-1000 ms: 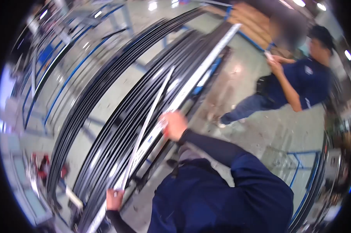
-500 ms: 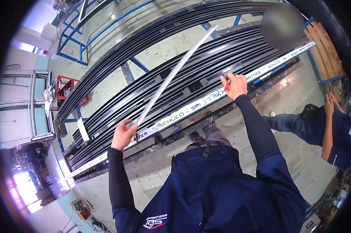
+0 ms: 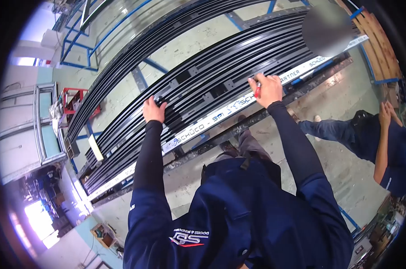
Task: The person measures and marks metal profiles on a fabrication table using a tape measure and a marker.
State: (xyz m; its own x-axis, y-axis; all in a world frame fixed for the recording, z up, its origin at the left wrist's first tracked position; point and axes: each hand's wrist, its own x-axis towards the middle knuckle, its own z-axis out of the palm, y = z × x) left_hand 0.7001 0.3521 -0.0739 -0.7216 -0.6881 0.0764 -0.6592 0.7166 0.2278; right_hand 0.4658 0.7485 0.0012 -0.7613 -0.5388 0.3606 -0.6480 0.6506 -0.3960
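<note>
My left hand (image 3: 154, 111) is over the dark curved metal profiles (image 3: 194, 87), its thumb and fingers bent around something dark that I cannot make out. My right hand (image 3: 271, 92) is closed on a red marker (image 3: 257, 91), held just above the front profile. That front profile is covered by white printed film (image 3: 198, 129) with SCHÜCO lettering and blue handwritten marks. The profiles lie side by side in a long bundle, with small dark plates (image 3: 210, 98) fixed on some of them.
Under the profiles stands a blue frame (image 3: 155, 66). A red cart (image 3: 75, 101) and framed window units (image 3: 46, 121) are at the left. Another person (image 3: 378, 148) stands at the right, near wooden boards (image 3: 375, 47). A pale block (image 3: 95, 148) rests at the bundle's left end.
The long pale strip that my left hand held is out of sight. My left hand has moved forward over the profiles. My right hand keeps the marker near the white film.
</note>
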